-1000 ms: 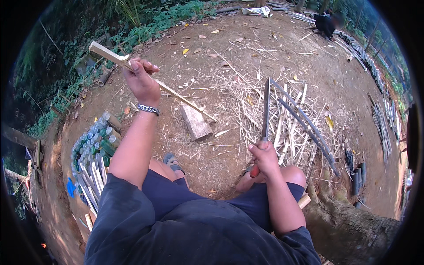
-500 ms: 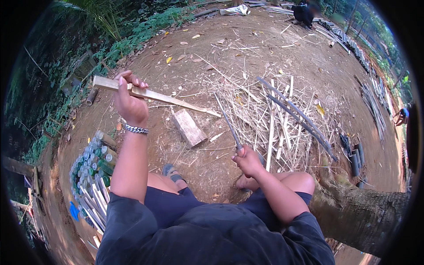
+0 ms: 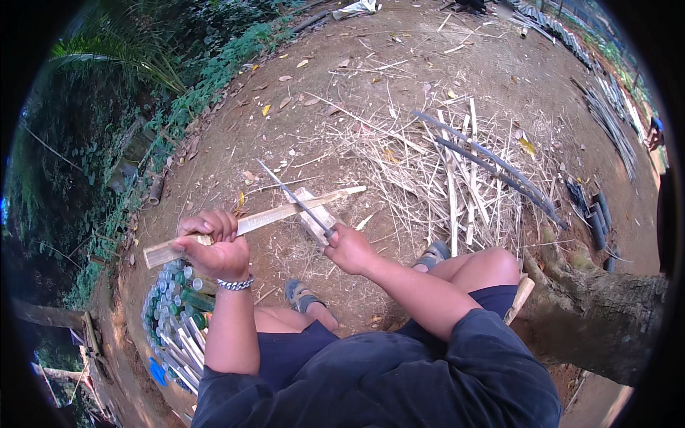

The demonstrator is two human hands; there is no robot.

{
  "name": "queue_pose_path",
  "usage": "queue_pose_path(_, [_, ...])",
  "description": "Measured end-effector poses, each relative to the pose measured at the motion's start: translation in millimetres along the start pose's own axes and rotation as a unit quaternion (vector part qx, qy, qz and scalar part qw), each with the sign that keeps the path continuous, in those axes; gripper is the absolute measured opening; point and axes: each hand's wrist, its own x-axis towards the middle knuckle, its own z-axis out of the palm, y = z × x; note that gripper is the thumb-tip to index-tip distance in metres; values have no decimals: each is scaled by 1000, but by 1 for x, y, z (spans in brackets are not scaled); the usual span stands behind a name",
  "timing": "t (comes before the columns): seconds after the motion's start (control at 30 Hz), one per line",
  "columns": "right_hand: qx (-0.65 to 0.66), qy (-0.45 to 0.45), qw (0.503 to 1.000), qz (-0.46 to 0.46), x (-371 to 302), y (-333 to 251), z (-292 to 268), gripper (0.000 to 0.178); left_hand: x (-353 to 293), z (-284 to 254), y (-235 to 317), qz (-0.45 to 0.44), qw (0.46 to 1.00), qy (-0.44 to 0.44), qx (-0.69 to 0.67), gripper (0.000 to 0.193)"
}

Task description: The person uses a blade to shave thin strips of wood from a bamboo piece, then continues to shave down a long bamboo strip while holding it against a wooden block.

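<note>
My left hand [image 3: 216,246], with a chain bracelet at the wrist, is closed around the thick end of a pale split wooden stick [image 3: 265,220]. The stick slopes up to the right and narrows to a thin tip. Under its middle is a short wooden block [image 3: 332,216] on the ground. My right hand [image 3: 351,250] grips the handle of a long, narrow-bladed knife [image 3: 285,187]. Its blade points up and left, crossing the stick above the block. Whether the edge touches the stick I cannot tell.
Shavings and thin strips [image 3: 399,164] litter the ground ahead, with two dark curved lengths [image 3: 492,171] on top. Glass bottles [image 3: 168,289] and pale sticks [image 3: 184,353] are by my left side. A thick trunk [image 3: 599,328] lies right, near dark tubes [image 3: 598,222].
My left hand has come down with the stick, which now lies over the block. My right hand has moved up and left, bringing the knife blade across the stick.
</note>
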Motion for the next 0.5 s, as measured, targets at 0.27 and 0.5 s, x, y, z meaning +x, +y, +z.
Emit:
queue_pose_path(0.27, [-5, -14, 1000, 2, 28, 27, -10, 26, -19, 14, 5, 3, 998, -56, -16, 55])
queue_pose_path(0.5, [12, -29, 999, -23, 5, -6, -17, 25, -10, 16, -1, -1, 1000, -22, -19, 56])
